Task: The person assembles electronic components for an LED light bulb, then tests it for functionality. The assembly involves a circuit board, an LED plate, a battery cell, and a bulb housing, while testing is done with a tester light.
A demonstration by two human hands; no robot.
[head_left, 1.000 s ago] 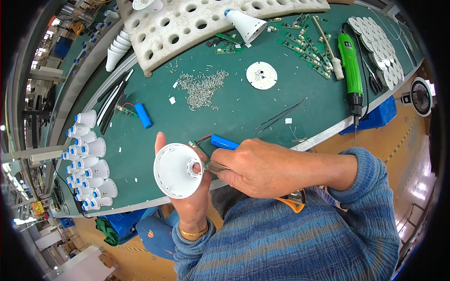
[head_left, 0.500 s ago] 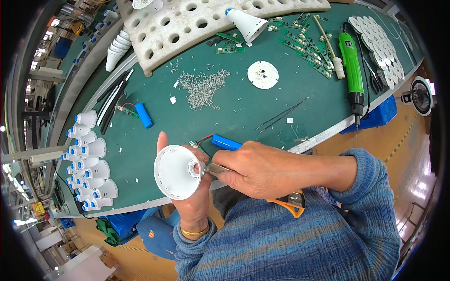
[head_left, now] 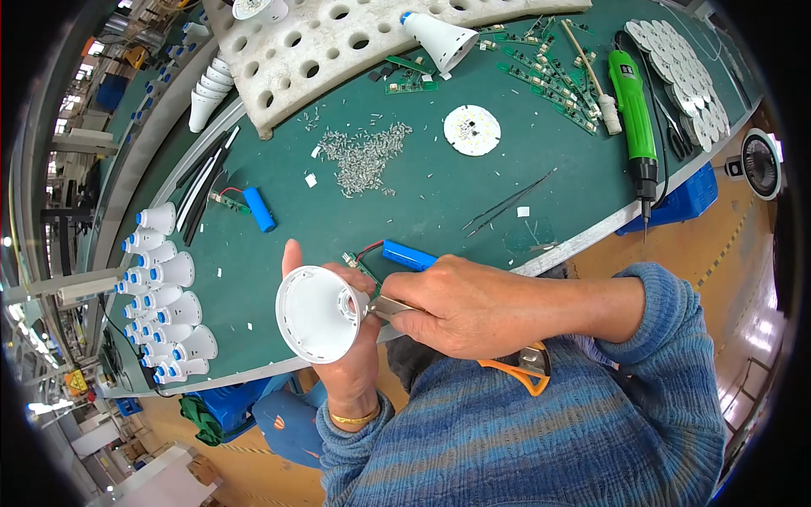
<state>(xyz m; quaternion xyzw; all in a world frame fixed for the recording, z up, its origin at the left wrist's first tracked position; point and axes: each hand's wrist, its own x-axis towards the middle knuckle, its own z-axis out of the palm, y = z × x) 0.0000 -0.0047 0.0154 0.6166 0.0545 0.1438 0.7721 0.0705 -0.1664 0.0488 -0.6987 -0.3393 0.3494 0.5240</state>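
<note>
My left hand (head_left: 351,372) is wrapped round a white cone-shaped lamp housing (head_left: 314,317), its wide open mouth turned up toward me. In my right fist (head_left: 460,304) is a metal hand tool (head_left: 386,308), its flat tip at the narrow side of the housing, by my left fingers. My grip hides the middle of the tool. An orange-and-black handle (head_left: 528,372) shows below my right wrist. Just beyond my hands, a blue cylindrical battery (head_left: 408,254) is joined by a red wire to a small green circuit board (head_left: 359,266).
White lamp housings (head_left: 175,308) with blue ends crowd the left side. Small metal pins (head_left: 363,160) lie mid-table near a round LED board (head_left: 471,130) and black tweezers (head_left: 511,201). Green circuit boards (head_left: 553,80), a green electric screwdriver (head_left: 632,110) and stacked white discs (head_left: 676,72) occupy the right.
The camera view has shifted slightly. Both hands keep nearly the same pose, with the tool tip still at the housing.
</note>
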